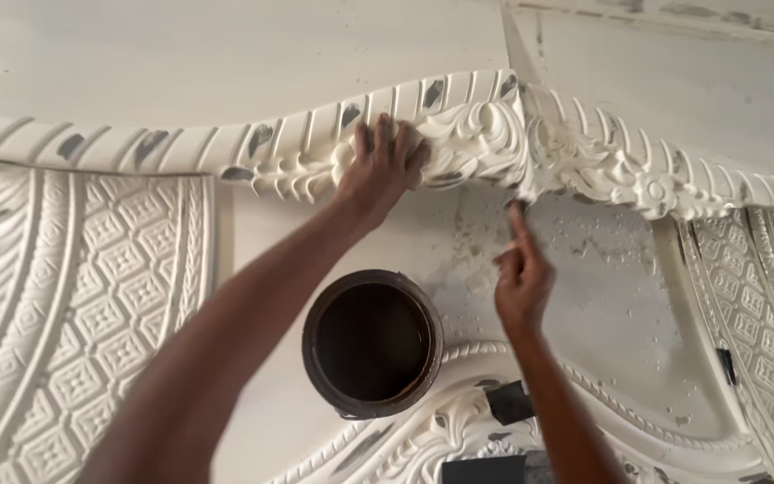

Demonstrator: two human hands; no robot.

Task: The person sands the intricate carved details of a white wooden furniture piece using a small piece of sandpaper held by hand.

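left fingers: spread flat, pressed on the carved plaster moulding (485, 134); left hand (380, 170) grips nothing.
right fingers: pinched together on a small dark tool (514, 218), tip touching the moulding's lower edge at 12 o'clock from the right hand (521, 282).
moulding location: runs 9 to 3 o'clock across the upper frame, scrollwork at the centre joint.
handling: looks rigid, brittle, chalky; thin leaf tips likely chip. Brace on the thick ribbed band, not the scrolls.
bucket (372, 345): dark, round, open, at 6 o'clock from the left hand.
surround: lattice-pattern plaster panels (91, 323) at 8 o'clock.
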